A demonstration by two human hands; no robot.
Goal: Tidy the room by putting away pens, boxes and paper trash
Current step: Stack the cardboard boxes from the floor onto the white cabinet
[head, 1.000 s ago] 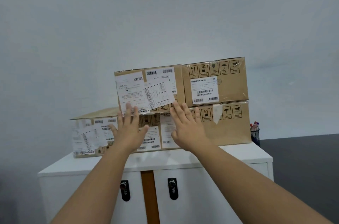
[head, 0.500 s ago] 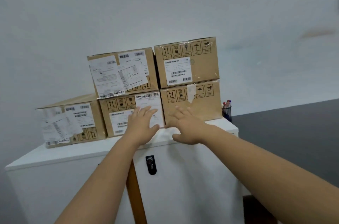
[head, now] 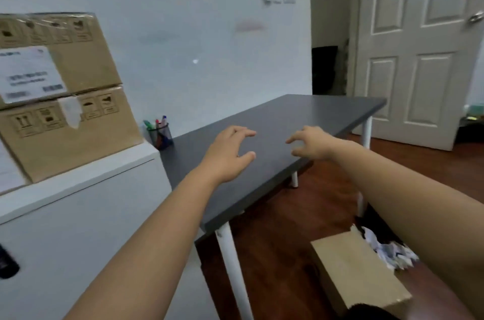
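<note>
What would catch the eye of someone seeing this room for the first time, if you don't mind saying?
Probably the two empty hands, left hand and right hand, held out with loosely curled fingers over the dark grey table. Next, the stacked cardboard boxes on the white cabinet at the left, with a pen cup beside them. On the floor at lower right, crumpled paper lies behind another cardboard box.

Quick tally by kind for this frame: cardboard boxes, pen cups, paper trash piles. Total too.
Cardboard boxes: 3, upper stacked box, lower stacked box, floor box
Pen cups: 1, pen cup
Paper trash piles: 1, crumpled paper
Total: 5
</note>
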